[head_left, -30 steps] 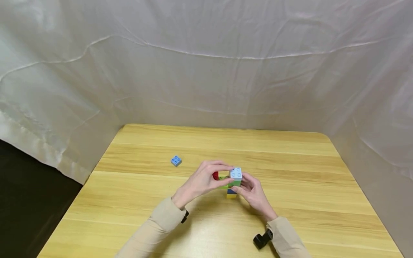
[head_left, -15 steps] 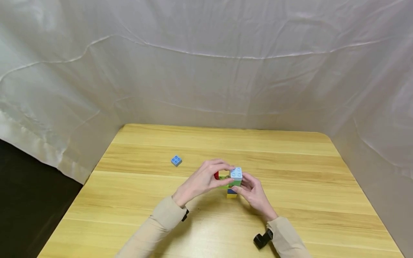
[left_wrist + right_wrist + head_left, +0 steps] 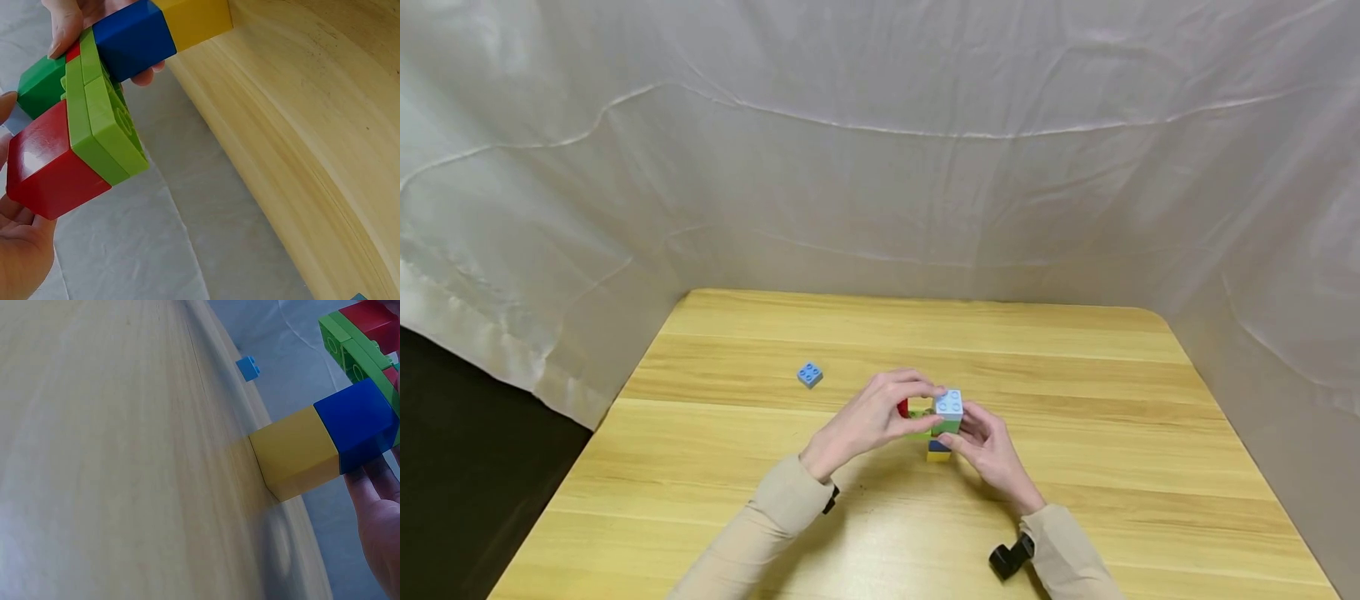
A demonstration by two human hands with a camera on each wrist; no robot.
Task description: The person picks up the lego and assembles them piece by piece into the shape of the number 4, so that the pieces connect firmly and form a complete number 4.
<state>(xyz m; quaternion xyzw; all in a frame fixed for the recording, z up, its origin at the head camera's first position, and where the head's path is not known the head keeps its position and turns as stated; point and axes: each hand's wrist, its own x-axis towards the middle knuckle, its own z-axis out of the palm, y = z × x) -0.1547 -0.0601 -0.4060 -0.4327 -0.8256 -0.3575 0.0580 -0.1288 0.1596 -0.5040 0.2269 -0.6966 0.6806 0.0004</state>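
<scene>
A stack of toy building bricks stands on the table. From the bottom up it has a yellow brick, a dark blue brick, light green plates, a green brick and a light blue brick. The plates jut out to the left, bearing a red brick. My left hand arches over the red brick and pinches the light blue brick between thumb and finger. From the right, my right hand grips the stack's middle, its thumb by the green brick. Its other fingers are partly hidden behind the bricks.
A loose blue brick with studs up lies on the wooden table, left of the hands and farther back. Pale cloth hangs behind the table and along both sides. A black wrist device sits at the right cuff.
</scene>
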